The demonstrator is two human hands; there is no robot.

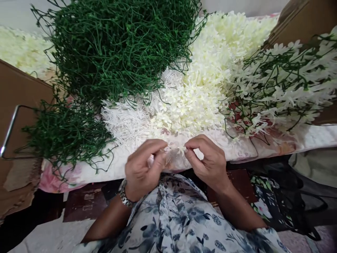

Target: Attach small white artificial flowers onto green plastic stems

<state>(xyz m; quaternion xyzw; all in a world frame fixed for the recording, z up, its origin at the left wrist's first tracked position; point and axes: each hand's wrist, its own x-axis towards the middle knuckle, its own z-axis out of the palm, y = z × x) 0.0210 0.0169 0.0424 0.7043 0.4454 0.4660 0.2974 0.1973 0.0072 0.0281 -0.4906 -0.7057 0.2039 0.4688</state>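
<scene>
Both hands are close together over the front edge of the cloth-covered table. My right hand [206,160] pinches a small white artificial flower [181,150] between thumb and forefinger. My left hand [144,161], with a metal watch at the wrist, is closed in a pinch; a bit of something white shows at its fingertips, too small to name. Just beyond the hands lie a heap of cream-white flower heads [184,109] and a pile of thin white stamen-like pieces [125,121]. Green plastic stems [70,131] form a smaller bunch to the left.
A large mound of green stems [118,49] rises at the back. Finished-looking white flower sprays [289,84] lie at the right. Cardboard boxes stand at the left [21,88] and right [308,24]. A metal wire handle [10,131] juts out at the left. A dark bag [284,200] is below, right.
</scene>
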